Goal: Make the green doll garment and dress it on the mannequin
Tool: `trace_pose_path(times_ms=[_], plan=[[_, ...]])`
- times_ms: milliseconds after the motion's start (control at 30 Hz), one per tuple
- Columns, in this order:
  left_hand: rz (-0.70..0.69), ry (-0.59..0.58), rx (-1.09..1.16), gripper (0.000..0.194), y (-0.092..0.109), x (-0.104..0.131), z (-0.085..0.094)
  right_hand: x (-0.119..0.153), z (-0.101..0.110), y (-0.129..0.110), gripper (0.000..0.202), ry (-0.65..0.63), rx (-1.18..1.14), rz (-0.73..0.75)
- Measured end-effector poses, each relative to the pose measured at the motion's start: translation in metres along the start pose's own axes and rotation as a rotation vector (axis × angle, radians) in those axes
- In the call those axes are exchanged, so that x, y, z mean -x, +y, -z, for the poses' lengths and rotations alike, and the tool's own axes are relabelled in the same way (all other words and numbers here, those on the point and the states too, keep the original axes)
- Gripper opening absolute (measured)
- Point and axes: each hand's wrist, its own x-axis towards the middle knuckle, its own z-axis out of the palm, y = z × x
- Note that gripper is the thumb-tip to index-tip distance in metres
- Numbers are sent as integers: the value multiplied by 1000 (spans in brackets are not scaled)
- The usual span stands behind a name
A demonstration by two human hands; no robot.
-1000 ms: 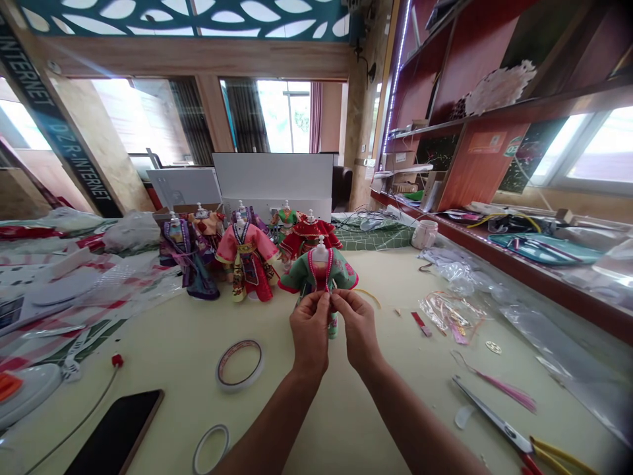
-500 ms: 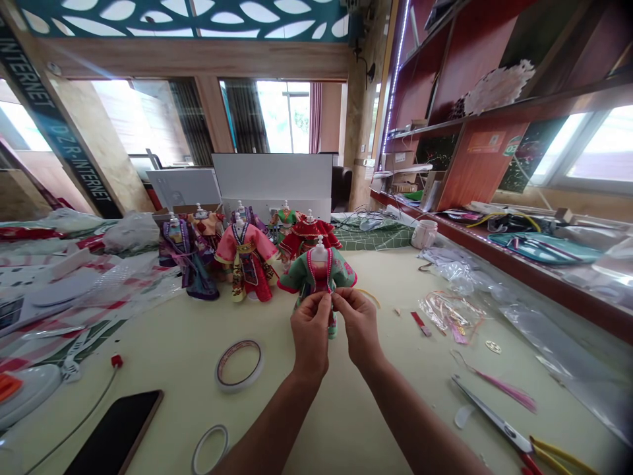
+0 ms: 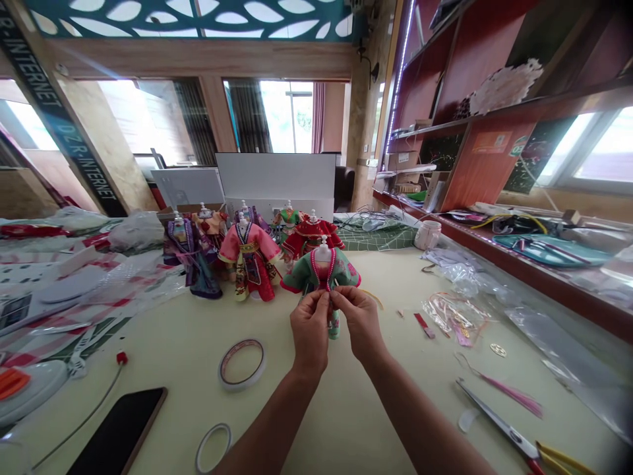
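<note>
A doll dress (image 3: 346,267) in green with a pink-beaded neckline hangs on a small white headless mannequin (image 3: 323,248), standing upright in front of me. At its waist, my left hand (image 3: 310,324) is closed in a pinch on the front of the dress. Close beside it my right hand (image 3: 360,320) pinches the same spot, fingertips nearly touching the left ones. The small bit between the fingertips is hidden. Behind stand several other dressed mannequins, among them one in a pink and red robe (image 3: 252,254) and one in a red dress (image 3: 312,234).
Two tape rolls (image 3: 221,371) (image 3: 200,455) lie left of my arms, near a black phone (image 3: 119,432). To the right are scissors (image 3: 512,432), a pink tassel (image 3: 514,394), a round metal charm (image 3: 498,350) and plastic bags (image 3: 465,316). A red shelf (image 3: 494,158) borders the right side.
The whole view has shifted slightly, so things sit a little further right. Both hands stay pinched at the dress's waist, with only a small change in the fingers.
</note>
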Motion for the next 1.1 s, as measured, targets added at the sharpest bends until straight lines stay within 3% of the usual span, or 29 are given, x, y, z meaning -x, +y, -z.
trace_pose_path(times_ms=[267, 767, 967, 1100], plan=[[-48, 12, -56, 18, -4, -2, 2, -3, -3, 7, 11, 52, 117, 86], [-177, 9, -251, 15, -7, -4, 7, 3, -1, 8, 9, 121, 491, 400], [-159, -51, -259, 21, -7, -2, 9, 2, 1, 9, 10, 116, 515, 380], [-72, -116, -188, 25, -6, -2, 14, 1, 1, 8, 11, 82, 483, 343]])
